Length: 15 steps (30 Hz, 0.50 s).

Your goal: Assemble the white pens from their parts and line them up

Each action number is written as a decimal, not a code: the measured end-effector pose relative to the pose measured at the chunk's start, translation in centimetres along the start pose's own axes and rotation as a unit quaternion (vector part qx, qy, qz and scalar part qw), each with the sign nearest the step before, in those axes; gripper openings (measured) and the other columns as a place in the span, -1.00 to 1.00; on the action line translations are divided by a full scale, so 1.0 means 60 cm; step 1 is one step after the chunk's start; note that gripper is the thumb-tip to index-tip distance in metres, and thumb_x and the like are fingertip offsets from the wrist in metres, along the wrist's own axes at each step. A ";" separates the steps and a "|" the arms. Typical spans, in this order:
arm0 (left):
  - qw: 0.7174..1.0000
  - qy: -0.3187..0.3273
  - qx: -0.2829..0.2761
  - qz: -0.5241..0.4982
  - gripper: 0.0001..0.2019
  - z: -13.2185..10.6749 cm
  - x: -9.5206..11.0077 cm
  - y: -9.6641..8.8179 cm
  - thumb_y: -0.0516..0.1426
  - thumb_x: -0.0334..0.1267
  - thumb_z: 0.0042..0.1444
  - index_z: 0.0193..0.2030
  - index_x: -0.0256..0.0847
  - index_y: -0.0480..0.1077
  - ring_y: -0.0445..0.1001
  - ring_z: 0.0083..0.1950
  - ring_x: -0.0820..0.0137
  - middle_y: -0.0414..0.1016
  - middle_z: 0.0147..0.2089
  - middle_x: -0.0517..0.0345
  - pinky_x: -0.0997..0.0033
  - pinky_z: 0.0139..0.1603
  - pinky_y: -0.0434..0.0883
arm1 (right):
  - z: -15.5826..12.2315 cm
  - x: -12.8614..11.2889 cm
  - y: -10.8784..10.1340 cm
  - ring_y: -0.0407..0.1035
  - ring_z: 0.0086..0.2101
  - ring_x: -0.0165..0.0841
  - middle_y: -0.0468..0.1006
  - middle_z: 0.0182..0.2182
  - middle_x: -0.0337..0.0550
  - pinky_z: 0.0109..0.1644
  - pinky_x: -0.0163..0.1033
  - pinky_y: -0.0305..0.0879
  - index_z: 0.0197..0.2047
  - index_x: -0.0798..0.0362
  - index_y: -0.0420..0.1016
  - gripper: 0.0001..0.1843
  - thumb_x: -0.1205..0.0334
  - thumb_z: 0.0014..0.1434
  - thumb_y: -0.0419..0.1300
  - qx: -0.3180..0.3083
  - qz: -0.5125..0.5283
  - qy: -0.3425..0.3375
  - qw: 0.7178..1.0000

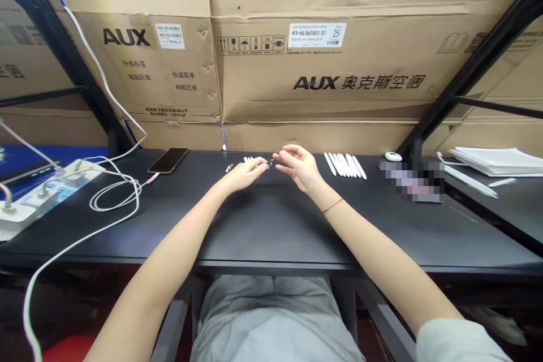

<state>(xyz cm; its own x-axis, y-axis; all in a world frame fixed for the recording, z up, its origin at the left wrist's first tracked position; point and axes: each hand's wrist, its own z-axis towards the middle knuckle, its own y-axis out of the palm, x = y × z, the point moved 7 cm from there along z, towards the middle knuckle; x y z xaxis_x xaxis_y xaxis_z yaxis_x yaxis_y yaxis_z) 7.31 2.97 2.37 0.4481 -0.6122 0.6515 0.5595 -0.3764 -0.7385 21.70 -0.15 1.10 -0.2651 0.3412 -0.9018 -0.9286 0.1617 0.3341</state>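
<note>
My left hand (247, 175) is closed in a pinch on a small, thin dark piece (272, 160) above the black table. From the other side, my right hand (300, 169) pinches the same piece between thumb and forefinger, its other fingers spread. The piece is too small to name. Behind my left hand, the ends of several small white sticks (249, 159) show, partly hidden. A tiny black-and-white part (229, 168) lies just left of them. To the right of my right hand, several white pen-shaped sticks (345, 165) lie side by side in a row.
A phone (168, 160) on a white cable lies at the back left, near a power strip (55, 195) with plugs. Cardboard (318, 85) walls the back edge. At right are a white mouse-like object (393, 156), a blurred packet (413, 181) and stacked white sheets (498, 161).
</note>
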 end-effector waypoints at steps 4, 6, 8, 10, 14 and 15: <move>1.000 0.005 0.009 -0.005 -0.65 0.003 -0.006 -0.001 -0.12 0.01 0.23 -0.17 -0.15 0.37 0.35 -0.33 0.42 0.37 -0.38 0.25 0.43 -0.23 0.29 | 0.004 0.003 0.012 0.50 -0.29 -0.36 0.51 -0.41 -0.28 -0.25 -0.24 0.51 -0.32 0.03 0.42 -0.57 0.02 -0.21 0.43 -0.006 -0.054 -0.022 0.998; 0.999 0.004 0.024 -0.023 -0.66 0.006 -0.016 -0.007 -0.10 0.01 0.23 -0.18 -0.16 0.36 0.33 -0.36 0.43 0.36 -0.40 0.25 0.46 -0.29 0.29 | 0.014 0.000 0.022 0.49 -0.31 -0.37 0.51 -0.41 -0.27 -0.27 -0.24 0.50 -0.32 0.04 0.41 -0.57 0.01 -0.21 0.42 -0.009 -0.085 -0.040 0.996; 0.998 0.001 0.043 -0.054 -0.67 0.009 -0.031 -0.017 -0.08 0.01 0.23 -0.18 -0.17 0.35 0.30 -0.42 0.47 0.32 -0.43 0.26 0.49 -0.37 0.27 | 0.031 -0.006 0.035 0.48 -0.33 -0.37 0.51 -0.41 -0.28 -0.29 -0.24 0.49 -0.28 0.03 0.40 -0.55 0.02 -0.19 0.41 -0.027 -0.111 -0.062 0.992; 0.993 -0.001 0.064 -0.095 -0.68 0.013 -0.046 -0.031 -0.08 0.00 0.24 -0.17 -0.17 0.34 0.23 -0.50 0.51 0.25 -0.49 0.29 0.52 -0.44 0.24 | 0.052 -0.009 0.048 0.48 -0.31 -0.36 0.54 -0.38 -0.26 -0.27 -0.23 0.48 -0.18 0.02 0.37 -0.53 0.04 -0.14 0.38 -0.056 -0.131 -0.078 0.987; 0.979 -0.006 0.114 -0.168 -0.74 0.016 -0.073 -0.062 -0.09 -0.08 0.26 -0.16 -0.19 0.29 0.11 -0.61 0.56 0.13 -0.57 0.36 0.58 -0.57 0.17 | 0.081 0.005 0.059 0.47 -0.18 -0.30 0.58 -0.24 -0.14 -0.06 -0.14 0.41 -0.15 0.05 0.42 -0.71 0.11 0.07 0.23 -0.087 -0.279 -0.107 0.950; 0.976 -0.009 0.125 -0.181 -0.75 0.015 -0.078 -0.069 -0.09 -0.10 0.26 -0.17 -0.19 0.28 0.10 -0.62 0.57 0.12 -0.58 0.36 0.59 -0.58 0.16 | 0.081 0.014 0.064 0.47 -0.15 -0.29 0.58 -0.21 -0.10 0.01 -0.12 0.37 -0.17 0.07 0.45 -0.78 0.16 0.12 0.18 -0.101 -0.349 -0.121 0.924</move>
<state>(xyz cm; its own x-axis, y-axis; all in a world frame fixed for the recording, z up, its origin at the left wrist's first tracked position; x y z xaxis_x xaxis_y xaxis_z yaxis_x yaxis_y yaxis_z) 3.55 8.03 2.52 0.2009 -0.4582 0.8659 0.8343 -0.3832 -0.3963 19.17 5.27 2.94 0.4597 0.4194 -0.7828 -0.8874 0.2525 -0.3858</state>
